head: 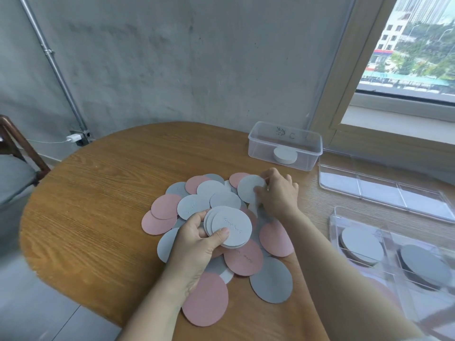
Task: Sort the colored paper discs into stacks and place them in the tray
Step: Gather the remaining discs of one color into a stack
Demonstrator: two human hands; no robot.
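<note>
- The wooden table [98, 193] holds it all.
- The pile of discs [163, 206] lies in the middle of it. Pink, light grey and dark grey ones are mixed and lie over each other.
- The tray [390, 242] sits at the right edge, near the person. One slot has a light grey stack [362, 244]. The next slot has a dark grey stack [426, 267].
- The left hand [194, 244] is over the near side of the pile. Its fingers and thumb are curled round a small stack of light grey discs [232, 230].
- The right hand [278, 193] is at the far right side of the pile. It pinches one light grey disc [250, 191] by its edge and tips it up.
- That one disc is just beyond the small stack and a bit to the right. I think it goes on the stack next, so it must come back and left.
- The tray is to the right of both hands, and the right hand is nearer to it.
</note>
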